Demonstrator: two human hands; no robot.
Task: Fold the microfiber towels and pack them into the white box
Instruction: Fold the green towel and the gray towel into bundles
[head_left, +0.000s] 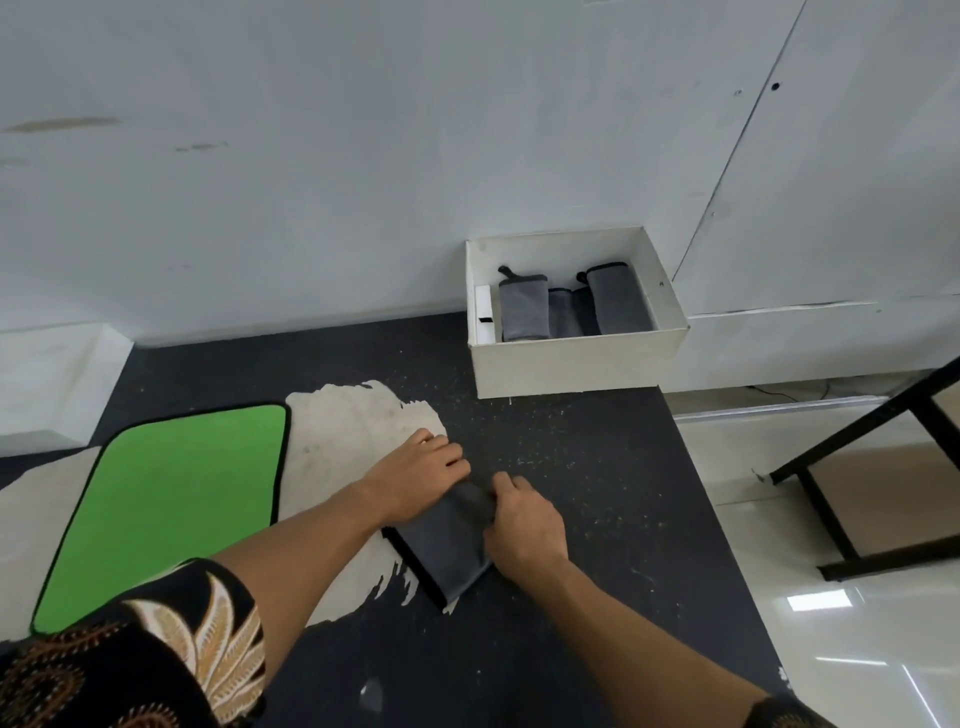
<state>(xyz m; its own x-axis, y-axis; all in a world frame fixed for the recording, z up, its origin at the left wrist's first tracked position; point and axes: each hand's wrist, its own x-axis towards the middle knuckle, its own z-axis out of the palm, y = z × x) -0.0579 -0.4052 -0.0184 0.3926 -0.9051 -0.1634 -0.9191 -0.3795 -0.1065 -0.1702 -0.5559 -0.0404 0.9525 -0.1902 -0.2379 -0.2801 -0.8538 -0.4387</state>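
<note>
A dark grey microfiber towel (441, 545) with a black edge lies folded into a narrow strip on the black table. My left hand (423, 473) and my right hand (522, 522) both grip its far end, fingers curled over a raised fold of cloth. The white box (576, 358) stands at the table's far edge against the wall, beyond my hands. Inside it three folded grey towels (523, 306) stand side by side. A green towel (171, 504) with a black border lies flat at the left.
The black tabletop (571, 467) has a worn pale patch (358, 431) under and left of my hands. Its right edge drops to a shiny tiled floor. A black metal frame (857, 499) stands there. A white wall rises close behind the box.
</note>
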